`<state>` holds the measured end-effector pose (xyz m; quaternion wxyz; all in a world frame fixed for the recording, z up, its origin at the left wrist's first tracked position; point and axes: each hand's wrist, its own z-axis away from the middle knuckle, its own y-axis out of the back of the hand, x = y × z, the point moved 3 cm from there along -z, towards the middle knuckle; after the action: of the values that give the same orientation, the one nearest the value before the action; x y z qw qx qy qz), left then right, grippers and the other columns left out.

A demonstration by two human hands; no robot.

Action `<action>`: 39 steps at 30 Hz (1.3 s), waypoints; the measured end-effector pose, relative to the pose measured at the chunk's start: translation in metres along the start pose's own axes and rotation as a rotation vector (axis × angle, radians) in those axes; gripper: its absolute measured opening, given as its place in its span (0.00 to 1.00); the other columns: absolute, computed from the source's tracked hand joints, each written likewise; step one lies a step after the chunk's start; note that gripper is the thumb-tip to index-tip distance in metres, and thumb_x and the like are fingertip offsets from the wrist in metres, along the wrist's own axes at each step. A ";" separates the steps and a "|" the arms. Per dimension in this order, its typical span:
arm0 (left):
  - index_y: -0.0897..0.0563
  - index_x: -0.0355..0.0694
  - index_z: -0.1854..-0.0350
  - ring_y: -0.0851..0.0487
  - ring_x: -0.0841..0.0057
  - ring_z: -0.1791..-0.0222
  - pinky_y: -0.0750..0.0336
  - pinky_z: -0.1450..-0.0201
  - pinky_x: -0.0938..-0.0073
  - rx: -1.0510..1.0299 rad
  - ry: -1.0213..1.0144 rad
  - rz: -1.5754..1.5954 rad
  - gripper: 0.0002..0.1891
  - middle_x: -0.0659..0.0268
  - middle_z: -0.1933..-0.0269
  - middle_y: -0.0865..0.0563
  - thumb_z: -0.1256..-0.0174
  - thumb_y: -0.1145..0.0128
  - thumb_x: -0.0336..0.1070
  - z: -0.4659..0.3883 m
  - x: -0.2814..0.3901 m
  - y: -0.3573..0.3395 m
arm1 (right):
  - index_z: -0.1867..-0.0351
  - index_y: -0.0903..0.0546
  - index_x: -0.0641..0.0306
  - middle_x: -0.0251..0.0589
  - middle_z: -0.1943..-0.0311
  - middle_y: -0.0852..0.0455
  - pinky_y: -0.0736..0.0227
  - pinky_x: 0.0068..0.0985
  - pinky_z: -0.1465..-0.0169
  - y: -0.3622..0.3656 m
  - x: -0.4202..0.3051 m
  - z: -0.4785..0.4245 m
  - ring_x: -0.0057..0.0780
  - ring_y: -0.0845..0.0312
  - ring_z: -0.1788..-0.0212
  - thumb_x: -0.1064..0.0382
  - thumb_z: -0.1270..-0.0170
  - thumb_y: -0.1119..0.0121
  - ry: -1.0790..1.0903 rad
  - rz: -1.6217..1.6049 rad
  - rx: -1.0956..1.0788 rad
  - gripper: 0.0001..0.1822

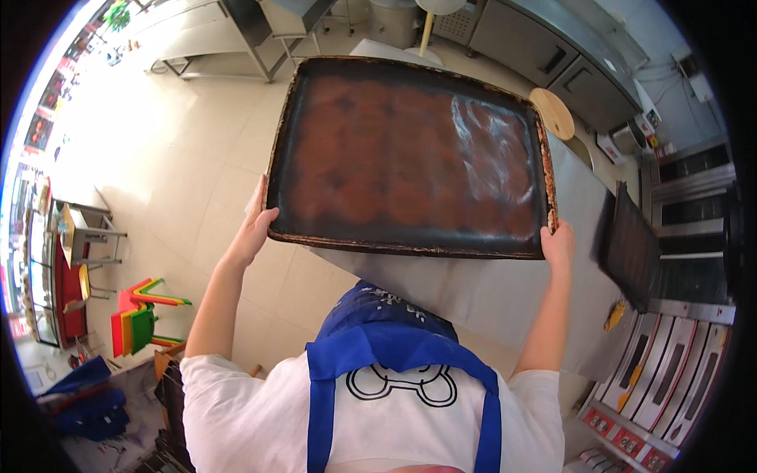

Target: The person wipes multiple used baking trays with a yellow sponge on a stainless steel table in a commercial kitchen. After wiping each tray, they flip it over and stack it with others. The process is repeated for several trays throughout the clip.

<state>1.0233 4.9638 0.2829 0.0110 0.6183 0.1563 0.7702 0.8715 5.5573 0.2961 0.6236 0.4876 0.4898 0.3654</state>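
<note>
Between my two hands is a large dark metal baking tray [408, 159], held out in front of me above a steel worktable. Its flat inside is stained brown, with a shiny streaked patch towards the right end. Worn, rusty patches mark the rim. My left hand [255, 227] grips the left short side near the front corner, thumb over the rim. At the opposite front corner, my right hand [557, 241] clasps the right short side the same way. The fingers beneath the tray are mostly hidden.
The steel worktable [582, 284] runs below the tray; another dark tray [630, 242] stands at its right end. A multi-deck oven [662, 378] is at lower right, steel cabinets [526, 44] at the back. Stacked coloured stools [139, 319] stand on the floor at left, near a wooden-edged rack [168, 366].
</note>
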 end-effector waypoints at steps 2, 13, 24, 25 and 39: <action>0.50 0.40 0.21 0.46 0.71 0.23 0.54 0.23 0.71 -0.027 0.074 0.122 0.38 0.62 0.23 0.41 0.34 0.53 0.34 0.000 0.011 -0.002 | 0.56 0.20 0.73 0.58 0.60 0.15 0.27 0.42 0.47 0.003 0.016 -0.007 0.55 0.19 0.53 0.59 0.43 0.39 0.037 -0.013 0.009 0.19; 0.33 0.42 0.29 0.19 0.74 0.43 0.31 0.34 0.66 0.178 0.150 0.825 0.28 0.64 0.39 0.20 0.33 0.50 0.33 0.100 0.062 -0.063 | 0.53 0.23 0.72 0.42 0.59 0.20 0.30 0.30 0.46 0.003 0.116 -0.034 0.32 0.26 0.55 0.62 0.43 0.34 0.080 -0.618 -0.024 0.20; 0.18 0.33 0.46 0.17 0.63 0.45 0.28 0.36 0.58 0.555 -0.005 1.273 0.20 0.58 0.47 0.13 0.38 0.47 0.38 0.454 -0.010 -0.152 | 0.51 0.25 0.71 0.37 0.59 0.20 0.30 0.24 0.49 0.028 -0.027 -0.005 0.25 0.26 0.58 0.70 0.38 0.41 0.716 -0.819 -0.380 0.14; 0.19 0.33 0.46 0.16 0.63 0.45 0.28 0.35 0.58 0.591 -0.068 1.346 0.21 0.58 0.47 0.13 0.38 0.48 0.39 0.485 -0.015 -0.175 | 0.51 0.25 0.71 0.36 0.59 0.20 0.30 0.24 0.49 0.027 -0.039 0.004 0.25 0.26 0.58 0.70 0.38 0.41 0.793 -0.822 -0.398 0.14; 0.22 0.35 0.42 0.16 0.61 0.45 0.23 0.39 0.56 1.493 -0.561 1.470 0.27 0.57 0.44 0.15 0.45 0.50 0.41 0.763 -0.145 -0.135 | 0.39 0.25 0.67 0.42 0.47 0.21 0.29 0.23 0.49 -0.033 -0.345 0.454 0.27 0.26 0.48 0.63 0.29 0.42 1.488 -0.848 -0.644 0.20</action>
<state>1.7631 5.2350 0.2539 -0.7968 0.5654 0.1686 0.1301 1.2221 5.1130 0.3719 0.3348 -0.2918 0.7778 0.4447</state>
